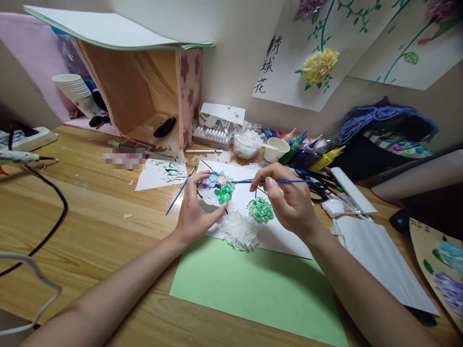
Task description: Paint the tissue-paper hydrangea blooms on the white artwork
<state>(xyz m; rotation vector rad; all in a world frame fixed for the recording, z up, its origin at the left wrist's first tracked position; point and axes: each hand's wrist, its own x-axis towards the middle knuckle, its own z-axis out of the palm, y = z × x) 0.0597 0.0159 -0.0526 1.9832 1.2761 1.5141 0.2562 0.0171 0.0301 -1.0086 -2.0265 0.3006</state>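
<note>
My left hand (197,207) grips a small paint palette (208,196) by its edges, thumb at the lower right. Green, blue, purple and peach paint fill its wells. Between the thumb and fingers of my right hand (285,200) lies a blue paintbrush (296,181), almost level, its tip at the palette's green paint. Below the hands a white crumpled-paper flower (239,231) rests on white paper (285,243). A flower dabbed with green (260,210) sits beside my right hand. Under the white paper is a green sheet (258,289).
A second blue brush (181,190) and a paint-smeared paper scrap (162,173) lie left of the palette. Behind stand a paper cup (276,150), a bowl of white scraps (247,144) and paint bottles (304,152). A cardboard box (190,96) and a glue gun (21,157) are further left.
</note>
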